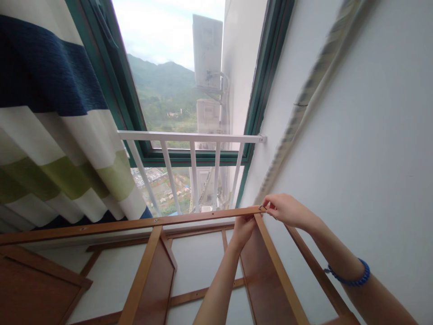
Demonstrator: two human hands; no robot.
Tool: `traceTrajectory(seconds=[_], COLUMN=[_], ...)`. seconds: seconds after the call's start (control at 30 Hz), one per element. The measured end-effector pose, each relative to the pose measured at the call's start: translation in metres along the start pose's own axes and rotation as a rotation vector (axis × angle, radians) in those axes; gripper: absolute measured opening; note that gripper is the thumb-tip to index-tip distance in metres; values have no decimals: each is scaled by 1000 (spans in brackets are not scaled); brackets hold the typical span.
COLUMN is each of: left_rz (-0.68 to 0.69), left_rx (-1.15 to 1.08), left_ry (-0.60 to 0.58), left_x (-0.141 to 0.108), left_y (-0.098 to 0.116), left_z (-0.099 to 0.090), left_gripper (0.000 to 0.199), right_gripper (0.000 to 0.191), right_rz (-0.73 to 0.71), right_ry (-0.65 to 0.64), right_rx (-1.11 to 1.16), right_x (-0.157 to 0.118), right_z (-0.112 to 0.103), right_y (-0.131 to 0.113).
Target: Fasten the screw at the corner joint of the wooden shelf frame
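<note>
My right hand [287, 211] is closed in a pinch at the right end of a long brown wooden rail [189, 218]. Between its fingertips is a small dark bent metal piece, which looks like a hex key [262, 208], touching the rail's top face. Just below, my left hand [244, 230] is closed around the joint where the rail meets an upright wooden panel [267, 257]. Its fingertips are partly hidden behind the wood. A blue coiled band [355, 276] circles my right wrist.
A second wooden panel [154, 271] joins the rail further left, and a brown board [37, 284] lies at lower left. Behind are a white railing [192, 137], a green-framed window and a striped curtain [57, 135]. A white wall [372, 158] rises on the right, with a wrapped pipe.
</note>
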State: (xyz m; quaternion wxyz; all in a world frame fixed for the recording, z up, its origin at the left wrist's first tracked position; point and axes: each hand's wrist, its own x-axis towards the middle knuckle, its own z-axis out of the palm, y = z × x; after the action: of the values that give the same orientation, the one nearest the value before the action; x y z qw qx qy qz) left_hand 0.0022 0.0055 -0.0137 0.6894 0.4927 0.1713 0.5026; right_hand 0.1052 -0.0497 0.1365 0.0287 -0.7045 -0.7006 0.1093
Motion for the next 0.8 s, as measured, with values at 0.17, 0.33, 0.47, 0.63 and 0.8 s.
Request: traceTrajectory(seconds=[0.17,0.33,0.47,0.63,0.8], left_rz=[2,10,15,23,29], left_rx=[2,8,19,21,-22], left_ry=[16,28,39,48,23], left_x=[-1,-2,-1,-1,0], left_y=[4,4,2,6,8], left_z=[1,0,0,0,4], left_gripper=[23,16,17,17,24], right_gripper=[17,23,20,15,11], right_rz=[-38,-84,-117,-120,-127], right_ry=[-2,-23,-34,-28,-29], right_rx=[17,9,0,-40,-91], right_x=[-1,0,2,14,29], right_z=[4,1,-1,0,-1], right_y=[-5,-11,-15,-19,-22])
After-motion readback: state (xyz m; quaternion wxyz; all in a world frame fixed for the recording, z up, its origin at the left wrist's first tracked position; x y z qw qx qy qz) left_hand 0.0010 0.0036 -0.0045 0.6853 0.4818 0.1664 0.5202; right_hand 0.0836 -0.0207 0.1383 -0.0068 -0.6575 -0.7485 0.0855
